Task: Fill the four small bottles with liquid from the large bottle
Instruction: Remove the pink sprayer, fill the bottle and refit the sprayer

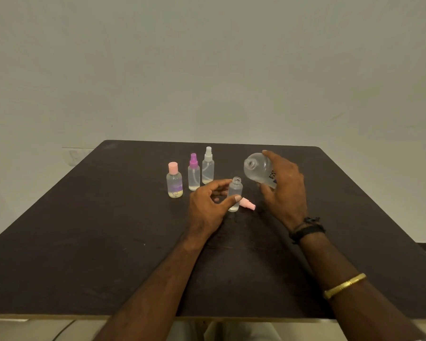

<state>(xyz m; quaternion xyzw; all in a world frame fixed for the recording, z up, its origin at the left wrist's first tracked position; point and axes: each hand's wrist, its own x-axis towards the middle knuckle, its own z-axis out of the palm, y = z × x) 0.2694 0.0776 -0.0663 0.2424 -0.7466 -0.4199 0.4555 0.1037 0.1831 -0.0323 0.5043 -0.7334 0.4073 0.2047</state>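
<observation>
**Left to right.** Beyond our left fingertips stand three capped small bottles: the pink-capped bottle, the purple spray bottle and the white spray bottle. Each shows a little liquid low down and is clear of our grip.

Our left hand is curled round the open small bottle. The thumb presses its near side and the fingers wrap behind. The bottle is upright and appears to rest on the table. Just past the thumb tip lies the pink spray cap.

Our right hand clasps the large bottle, fingers spread round its body. It is tilted, and its uncapped mouth faces the left fingers, above and right of the small neck. No stream shows.

We judge the pour imminent. The mouth should come directly over the neck, the tip should be slow and the left grip low and firm, since the narrow opening invites spills.
</observation>
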